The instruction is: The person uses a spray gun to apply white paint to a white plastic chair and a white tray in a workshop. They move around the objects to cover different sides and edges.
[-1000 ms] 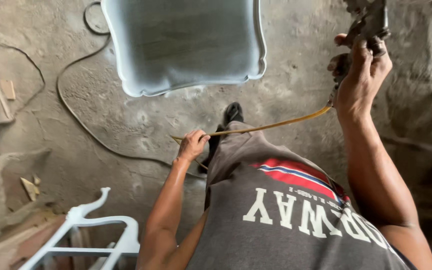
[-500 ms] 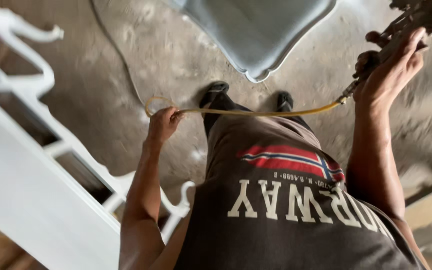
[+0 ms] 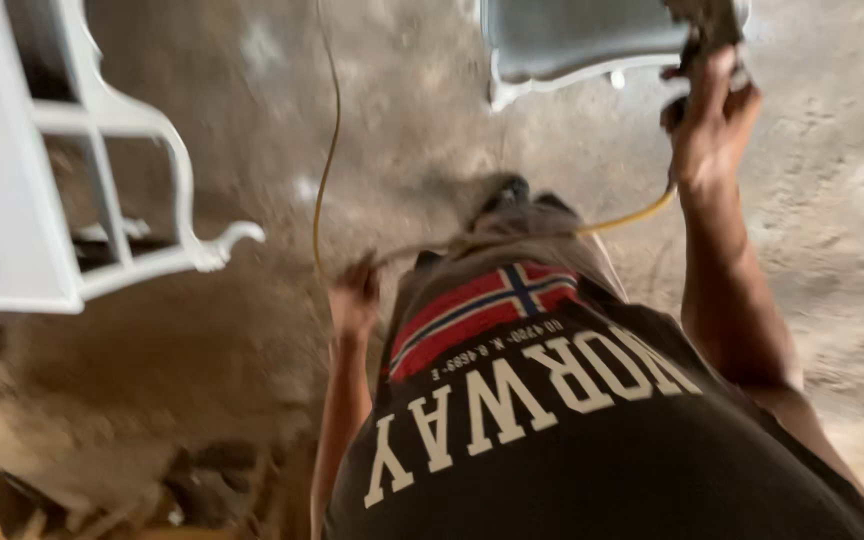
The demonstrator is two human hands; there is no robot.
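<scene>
While the right hand (image 3: 712,110) grips a spray gun (image 3: 707,25), its yellow hose (image 3: 324,150) trails across to the clenched left hand (image 3: 355,295).

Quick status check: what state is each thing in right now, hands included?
Right hand: raised, gripping a dark spray tool.
Dark spray tool: held up at the frame's top edge, partly cut off.
Thin yellow hose: slack, running across the floor and up to the tool.
Left hand: closed on the hose, blurred.
Pale grey curved panel: lying flat on the floor.
White ornate furniture frame: at left, off the hands.
</scene>
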